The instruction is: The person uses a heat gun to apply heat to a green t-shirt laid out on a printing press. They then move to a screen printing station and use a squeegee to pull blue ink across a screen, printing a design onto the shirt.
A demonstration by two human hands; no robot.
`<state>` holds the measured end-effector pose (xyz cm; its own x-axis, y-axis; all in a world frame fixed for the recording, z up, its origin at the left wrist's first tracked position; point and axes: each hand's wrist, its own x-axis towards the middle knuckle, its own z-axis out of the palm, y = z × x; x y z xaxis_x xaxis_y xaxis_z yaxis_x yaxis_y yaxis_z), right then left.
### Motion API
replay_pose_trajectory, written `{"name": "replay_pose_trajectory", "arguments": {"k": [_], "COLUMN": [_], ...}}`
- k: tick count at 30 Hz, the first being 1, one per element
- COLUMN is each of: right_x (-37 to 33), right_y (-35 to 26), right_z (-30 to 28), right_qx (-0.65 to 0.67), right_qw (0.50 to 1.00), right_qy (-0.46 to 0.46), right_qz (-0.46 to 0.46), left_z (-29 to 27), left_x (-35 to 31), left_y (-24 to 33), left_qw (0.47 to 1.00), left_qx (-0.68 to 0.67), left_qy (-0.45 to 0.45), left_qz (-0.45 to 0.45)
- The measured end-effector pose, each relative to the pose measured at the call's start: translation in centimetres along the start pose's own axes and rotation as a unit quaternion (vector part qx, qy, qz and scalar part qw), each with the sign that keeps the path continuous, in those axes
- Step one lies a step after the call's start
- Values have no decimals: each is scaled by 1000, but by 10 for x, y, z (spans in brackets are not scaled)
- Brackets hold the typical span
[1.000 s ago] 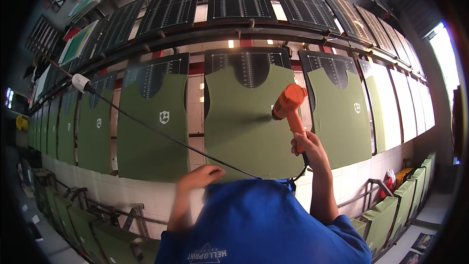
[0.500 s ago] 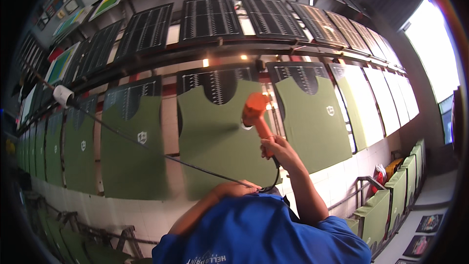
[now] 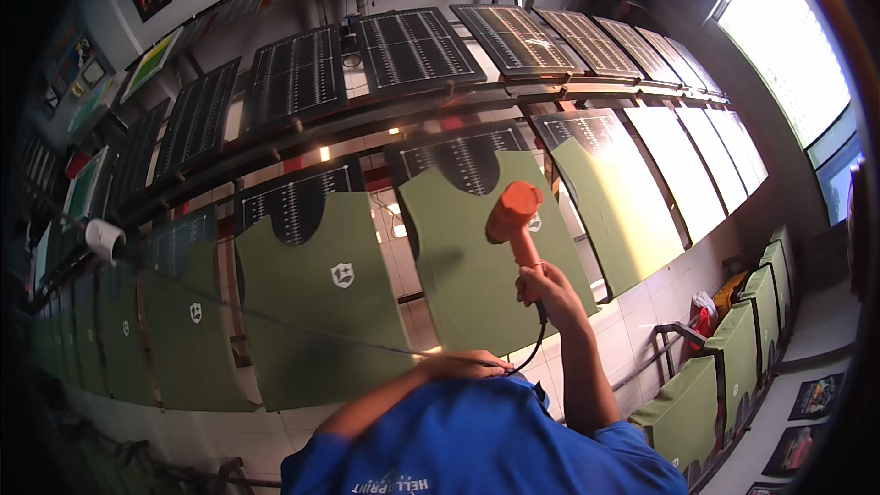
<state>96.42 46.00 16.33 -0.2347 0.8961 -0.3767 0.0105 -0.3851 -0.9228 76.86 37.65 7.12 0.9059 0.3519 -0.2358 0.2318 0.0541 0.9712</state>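
Note:
My right hand [image 3: 548,291] is closed round the handle of an orange blow dryer [image 3: 515,209], raised over a green shirt piece [image 3: 467,261] on a dark board. The dryer's head hides part of the white emblem on that piece. A black cable [image 3: 275,316] stretches from the left to my waist, then curves up to the dryer's handle. There my left hand [image 3: 472,364], somewhat blurred, is closed on the cable. To the left, another green shirt piece [image 3: 316,312] bears a white shield emblem [image 3: 342,275].
Behind runs a second row of dark marked boards [image 3: 417,48]. More green pieces [image 3: 761,307] hang on a rack at the right, beside a red bag [image 3: 703,319]. A white cylinder [image 3: 104,240] hangs on the cable line at left. Bright light falls on the right-hand boards.
I have moved right along the row, so the boards shift left in view. The dryer is now over the neighbouring green piece, and the emblem on the previous one shows uncovered.

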Motion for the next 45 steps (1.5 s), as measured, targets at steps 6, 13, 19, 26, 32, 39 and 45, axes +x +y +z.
{"name": "replay_pose_trajectory", "arguments": {"k": [6,13,19,26,32,39,45], "right_x": [34,66,74,68,72,66,57], "right_y": [-21,-43,-36,-39,-34,-32,-28], "right_z": [-100,-135,-142,-142,-149,-156,-157], "right_qx": [-19,-57,-53,-53,-23,7,-16], "right_qw": [1000,997,996,996,998,997,996], "right_qy": [-6,-37,-58,-54,-40,-48,-55], "right_qz": [3,38,34,41,43,52,62], "left_z": [-4,-12,-13,-30,-63,-64,-64], "left_x": [95,116,97,76,71,72,72], "left_y": [-16,5,-20,-69,-93,-99,-102], "left_qw": [994,974,966,701,583,559,570], "left_qx": [-24,-164,-11,343,397,387,361], "left_qy": [99,152,246,598,630,656,664], "left_qz": [47,-22,-80,-180,-324,-327,-322]}}
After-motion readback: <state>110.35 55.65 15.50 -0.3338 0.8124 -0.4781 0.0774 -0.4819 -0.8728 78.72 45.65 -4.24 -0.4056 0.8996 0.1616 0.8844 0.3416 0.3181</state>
